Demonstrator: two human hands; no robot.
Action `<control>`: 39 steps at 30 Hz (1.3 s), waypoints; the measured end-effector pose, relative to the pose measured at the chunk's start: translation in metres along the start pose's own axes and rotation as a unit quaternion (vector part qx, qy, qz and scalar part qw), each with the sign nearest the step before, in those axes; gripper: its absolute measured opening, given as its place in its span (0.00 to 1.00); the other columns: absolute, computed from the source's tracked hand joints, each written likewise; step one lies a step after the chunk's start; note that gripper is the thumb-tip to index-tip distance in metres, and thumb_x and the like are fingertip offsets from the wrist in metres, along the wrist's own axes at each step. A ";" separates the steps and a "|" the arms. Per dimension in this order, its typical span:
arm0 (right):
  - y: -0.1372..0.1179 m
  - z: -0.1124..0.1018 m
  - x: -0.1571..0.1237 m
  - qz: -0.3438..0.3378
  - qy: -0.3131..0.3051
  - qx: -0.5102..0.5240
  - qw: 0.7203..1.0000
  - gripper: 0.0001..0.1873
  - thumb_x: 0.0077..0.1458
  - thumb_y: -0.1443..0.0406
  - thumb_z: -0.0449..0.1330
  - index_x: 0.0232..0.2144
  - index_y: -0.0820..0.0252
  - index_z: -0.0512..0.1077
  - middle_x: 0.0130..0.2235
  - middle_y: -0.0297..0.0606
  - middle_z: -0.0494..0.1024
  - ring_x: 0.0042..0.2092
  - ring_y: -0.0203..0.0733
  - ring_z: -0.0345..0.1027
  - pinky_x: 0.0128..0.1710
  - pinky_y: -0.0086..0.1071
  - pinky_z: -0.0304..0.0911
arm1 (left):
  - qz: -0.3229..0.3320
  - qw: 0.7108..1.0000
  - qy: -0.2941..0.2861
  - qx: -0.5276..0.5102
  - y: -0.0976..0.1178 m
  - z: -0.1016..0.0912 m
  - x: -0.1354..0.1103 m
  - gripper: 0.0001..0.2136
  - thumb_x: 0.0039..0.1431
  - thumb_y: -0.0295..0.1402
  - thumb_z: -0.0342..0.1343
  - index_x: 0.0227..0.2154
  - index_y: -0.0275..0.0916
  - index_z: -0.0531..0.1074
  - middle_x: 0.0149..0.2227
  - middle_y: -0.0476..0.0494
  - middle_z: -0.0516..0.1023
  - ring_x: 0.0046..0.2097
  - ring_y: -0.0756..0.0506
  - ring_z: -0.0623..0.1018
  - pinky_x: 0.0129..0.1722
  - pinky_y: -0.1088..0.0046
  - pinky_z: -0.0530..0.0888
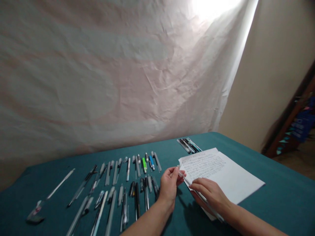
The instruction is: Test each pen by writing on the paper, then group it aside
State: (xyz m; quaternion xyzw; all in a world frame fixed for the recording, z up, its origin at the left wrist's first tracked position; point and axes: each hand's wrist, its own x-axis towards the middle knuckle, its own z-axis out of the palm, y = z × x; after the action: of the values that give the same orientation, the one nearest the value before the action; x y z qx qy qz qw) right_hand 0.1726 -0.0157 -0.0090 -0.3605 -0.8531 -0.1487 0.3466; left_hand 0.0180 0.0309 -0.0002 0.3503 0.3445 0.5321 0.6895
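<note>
Over the left edge of the written paper (206,164), both of my hands meet on a slim, pale pen (203,197). My left hand (169,183) pinches its far end between thumb and fingers. Further down, my right hand (210,193) has its fingers closed around the pen's length, and the near end sticks out below the palm. Blur and my fingers hide whether the pen is in one piece or in parts. The paper lies in a stack of sheets, partly under my right hand, with lines of handwriting on its left side.
Rows of pens, caps and clear barrels (114,172) cover the left and middle of the green tablecloth (167,147). A green pen (144,165) and a blue pen (151,163) stand out. Several pens (189,145) lie together behind the paper. An eraser-like dark piece (35,219) is at far left.
</note>
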 end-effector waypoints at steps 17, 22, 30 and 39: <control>-0.002 -0.003 0.002 -0.031 0.001 -0.010 0.999 0.14 0.53 0.72 0.54 0.44 0.61 0.65 0.34 0.42 0.76 0.33 0.39 0.70 0.29 0.31 0.65 | -0.017 0.999 -0.032 -0.025 0.001 0.008 -0.011 0.17 0.43 0.43 0.62 0.28 0.34 0.68 0.30 0.40 0.78 0.32 0.45 0.78 0.36 0.68 0.73; -0.004 -0.001 0.001 -0.037 -0.005 0.012 0.999 0.18 0.52 0.74 0.54 0.46 0.62 0.64 0.35 0.44 0.76 0.35 0.40 0.70 0.31 0.32 0.66 | -0.005 0.999 -0.028 -0.021 -0.001 0.008 -0.011 0.16 0.44 0.43 0.61 0.27 0.34 0.68 0.29 0.41 0.78 0.32 0.45 0.78 0.35 0.69 0.73; -0.012 0.001 0.006 -0.020 -0.001 0.035 0.999 0.17 0.53 0.75 0.52 0.47 0.62 0.64 0.34 0.44 0.75 0.34 0.41 0.70 0.30 0.33 0.66 | -0.002 0.999 -0.030 -0.040 -0.005 0.004 -0.012 0.14 0.47 0.41 0.59 0.28 0.33 0.68 0.29 0.42 0.77 0.33 0.45 0.77 0.34 0.70 0.73; -0.007 0.009 0.007 -0.037 0.020 0.021 0.999 0.15 0.55 0.74 0.50 0.46 0.63 0.63 0.33 0.43 0.74 0.32 0.38 0.69 0.29 0.29 0.65 | -0.006 0.998 -0.027 -0.049 -0.006 0.002 -0.010 0.14 0.47 0.41 0.59 0.28 0.33 0.68 0.29 0.41 0.77 0.32 0.45 0.77 0.35 0.69 0.73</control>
State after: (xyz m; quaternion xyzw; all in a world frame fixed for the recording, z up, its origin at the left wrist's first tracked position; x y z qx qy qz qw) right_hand 0.1593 -0.0126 -0.0109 -0.3180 -0.8618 -0.1505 0.3653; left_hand 0.0205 0.0198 -0.0030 0.3285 0.3018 0.5349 0.7176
